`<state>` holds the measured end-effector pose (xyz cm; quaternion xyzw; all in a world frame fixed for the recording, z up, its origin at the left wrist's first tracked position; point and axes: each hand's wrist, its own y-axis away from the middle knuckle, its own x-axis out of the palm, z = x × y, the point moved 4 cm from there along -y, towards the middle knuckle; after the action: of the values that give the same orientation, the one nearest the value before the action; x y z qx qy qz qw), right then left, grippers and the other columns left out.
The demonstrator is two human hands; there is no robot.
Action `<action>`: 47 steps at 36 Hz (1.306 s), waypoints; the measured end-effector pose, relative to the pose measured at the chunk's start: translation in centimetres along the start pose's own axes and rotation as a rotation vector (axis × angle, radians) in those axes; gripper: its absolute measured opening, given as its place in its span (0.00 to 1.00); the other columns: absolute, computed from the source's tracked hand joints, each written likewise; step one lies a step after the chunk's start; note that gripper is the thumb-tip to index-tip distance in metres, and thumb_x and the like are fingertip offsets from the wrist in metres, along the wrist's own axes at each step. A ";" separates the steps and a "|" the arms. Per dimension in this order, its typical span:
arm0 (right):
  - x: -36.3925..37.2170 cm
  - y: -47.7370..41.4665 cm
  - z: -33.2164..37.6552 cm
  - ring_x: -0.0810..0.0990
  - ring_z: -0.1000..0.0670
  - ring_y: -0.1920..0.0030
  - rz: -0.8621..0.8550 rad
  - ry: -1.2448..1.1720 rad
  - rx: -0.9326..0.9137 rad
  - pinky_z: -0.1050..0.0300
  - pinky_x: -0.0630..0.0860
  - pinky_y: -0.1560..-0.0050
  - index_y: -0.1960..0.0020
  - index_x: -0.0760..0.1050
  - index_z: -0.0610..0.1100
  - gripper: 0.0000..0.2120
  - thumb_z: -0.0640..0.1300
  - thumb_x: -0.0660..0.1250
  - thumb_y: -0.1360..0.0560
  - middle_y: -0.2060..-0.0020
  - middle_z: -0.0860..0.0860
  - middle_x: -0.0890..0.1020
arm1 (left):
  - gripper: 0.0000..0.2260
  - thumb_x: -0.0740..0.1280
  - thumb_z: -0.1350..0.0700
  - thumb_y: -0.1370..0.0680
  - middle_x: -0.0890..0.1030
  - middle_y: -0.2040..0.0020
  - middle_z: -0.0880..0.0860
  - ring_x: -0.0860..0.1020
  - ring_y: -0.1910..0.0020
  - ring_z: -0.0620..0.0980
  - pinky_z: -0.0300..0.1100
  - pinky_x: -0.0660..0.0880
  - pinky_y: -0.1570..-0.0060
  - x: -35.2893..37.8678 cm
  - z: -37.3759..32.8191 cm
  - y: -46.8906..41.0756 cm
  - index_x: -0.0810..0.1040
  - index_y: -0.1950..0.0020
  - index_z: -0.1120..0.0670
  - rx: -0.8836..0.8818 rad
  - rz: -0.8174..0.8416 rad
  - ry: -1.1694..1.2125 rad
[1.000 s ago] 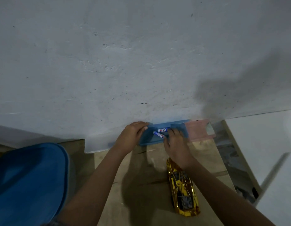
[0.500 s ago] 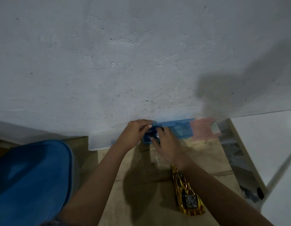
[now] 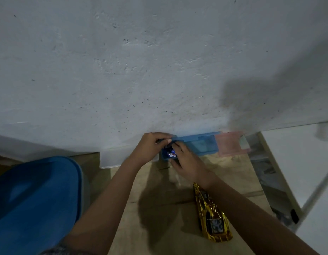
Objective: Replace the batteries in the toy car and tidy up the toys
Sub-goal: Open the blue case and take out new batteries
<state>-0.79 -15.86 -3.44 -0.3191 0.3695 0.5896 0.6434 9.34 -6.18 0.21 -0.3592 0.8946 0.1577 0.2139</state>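
Wall (image 3: 159, 70) just behind blue box (image 3: 201, 146), gold car (image 3: 212, 216) beneath right forearm (image 3: 251, 214), blue bin (image 3: 34, 199) left

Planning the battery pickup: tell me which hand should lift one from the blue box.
Probably right: the right hand is over the batteries in the blue box; the left hand grips its end.

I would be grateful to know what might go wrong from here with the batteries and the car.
1. The batteries lie at the blue box's end, where the right hand reaches in beside the left hand; one may slip out and roll.
2. The gold toy car lies under the right forearm, so drawing the arm back might knock it.
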 end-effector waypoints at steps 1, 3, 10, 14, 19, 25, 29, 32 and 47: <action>0.0 -0.2 0.1 0.71 0.48 0.39 -0.004 0.013 0.002 0.56 0.73 0.43 0.30 0.62 0.41 0.24 0.50 0.60 0.22 0.34 0.45 0.67 | 0.12 0.67 0.61 0.24 0.81 0.45 0.50 0.77 0.48 0.42 0.21 0.69 0.49 0.0 0.1 0.0 0.80 0.41 0.59 -0.002 0.001 0.002; -0.1 -0.6 0.5 0.70 0.47 0.40 -0.016 0.026 0.004 0.54 0.73 0.44 0.32 0.63 0.40 0.23 0.50 0.60 0.22 0.37 0.44 0.68 | 0.12 0.68 0.61 0.24 0.81 0.44 0.52 0.77 0.48 0.41 0.22 0.69 0.48 -0.1 0.1 -0.1 0.80 0.41 0.58 -0.004 0.005 0.005; 0.4 -0.5 1.1 0.73 0.44 0.47 -0.070 0.011 0.024 0.54 0.74 0.50 0.37 0.67 0.36 0.18 0.47 0.59 0.21 0.42 0.40 0.71 | 0.11 0.68 0.61 0.24 0.81 0.45 0.52 0.77 0.50 0.41 0.20 0.69 0.51 -0.2 0.1 -0.2 0.80 0.42 0.59 -0.016 -0.002 -0.001; 0.9 -0.6 1.3 0.73 0.44 0.45 -0.066 0.079 0.038 0.53 0.75 0.47 0.35 0.66 0.37 0.18 0.46 0.55 0.20 0.41 0.40 0.70 | 0.11 0.68 0.61 0.24 0.81 0.44 0.54 0.77 0.49 0.42 0.19 0.68 0.51 -0.2 0.1 -0.2 0.80 0.42 0.60 -0.017 -0.003 -0.009; 0.7 -1.6 1.4 0.70 0.44 0.41 -0.047 0.066 0.130 0.53 0.70 0.40 0.35 0.67 0.37 0.18 0.44 0.56 0.21 0.41 0.40 0.72 | 0.11 0.68 0.61 0.24 0.81 0.44 0.55 0.77 0.49 0.42 0.20 0.69 0.50 -0.2 0.2 -0.2 0.80 0.42 0.60 -0.026 -0.007 0.006; 0.9 -1.8 1.3 0.69 0.44 0.40 -0.008 0.117 0.164 0.51 0.68 0.40 0.34 0.68 0.39 0.18 0.48 0.55 0.20 0.41 0.42 0.73 | 0.12 0.68 0.61 0.24 0.81 0.43 0.54 0.77 0.48 0.42 0.20 0.68 0.49 -0.1 0.2 -0.2 0.79 0.41 0.60 -0.032 -0.015 0.021; 1.4 -1.5 1.2 0.69 0.45 0.41 0.083 0.211 0.134 0.50 0.64 0.42 0.36 0.66 0.42 0.18 0.51 0.50 0.19 0.41 0.45 0.73 | 0.12 0.67 0.62 0.24 0.81 0.43 0.56 0.77 0.47 0.43 0.20 0.68 0.48 -0.1 0.3 -0.2 0.79 0.41 0.61 -0.044 -0.033 0.029; 1.4 -1.7 1.0 0.69 0.45 0.41 0.130 0.205 0.137 0.48 0.63 0.41 0.37 0.66 0.42 0.18 0.51 0.50 0.20 0.41 0.44 0.73 | 0.12 0.67 0.61 0.24 0.81 0.43 0.56 0.77 0.47 0.43 0.19 0.68 0.49 -0.1 0.3 -0.3 0.79 0.41 0.61 -0.047 -0.037 0.033; 0.8 -2.0 0.0 0.75 0.46 0.48 0.100 0.071 -0.007 0.52 0.69 0.48 0.44 0.69 0.42 0.12 0.48 0.54 0.20 0.48 0.44 0.78 | 0.12 0.67 0.62 0.23 0.81 0.43 0.55 0.76 0.46 0.42 0.19 0.68 0.49 -0.2 0.0 -0.1 0.79 0.41 0.61 -0.034 -0.031 0.050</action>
<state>1.25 -15.63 -4.16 -0.3231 0.4055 0.6108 0.5984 9.56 -6.11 0.26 -0.3804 0.8913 0.1604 0.1876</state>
